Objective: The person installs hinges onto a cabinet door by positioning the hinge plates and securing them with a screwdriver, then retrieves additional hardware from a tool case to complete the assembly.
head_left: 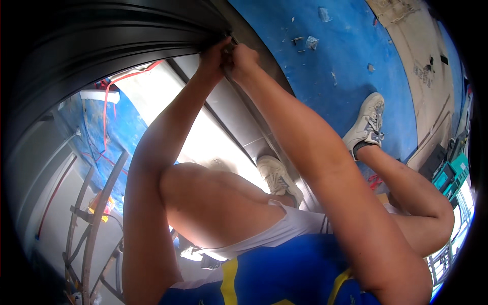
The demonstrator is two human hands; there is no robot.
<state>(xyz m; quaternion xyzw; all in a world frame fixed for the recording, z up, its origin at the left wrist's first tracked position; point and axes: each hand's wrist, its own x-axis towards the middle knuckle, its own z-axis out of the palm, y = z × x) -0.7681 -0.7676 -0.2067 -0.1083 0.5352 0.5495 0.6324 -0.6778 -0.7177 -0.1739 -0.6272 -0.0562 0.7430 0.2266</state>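
A teal slotted plastic crate (pixel 454 175) sits at the far right beside dark items; its contents are too small to make out. A dark, smooth panel (pixel 127 33) with long ridges fills the upper left, bowed by the lens. At its right end the left hand (pixel 212 58) and right hand (pixel 244 58) meet close together, fingers curled in; what they pinch, if anything, I cannot tell. Grey metal sill (pixel 246 119) runs beneath them toward a scuffed pale shoe (pixel 277 175). Blue floor sheeting (pixel 340 56) carries crumpled clear scraps (pixel 311 42); a slim-barred frame (pixel 94 223) stands at lower left.
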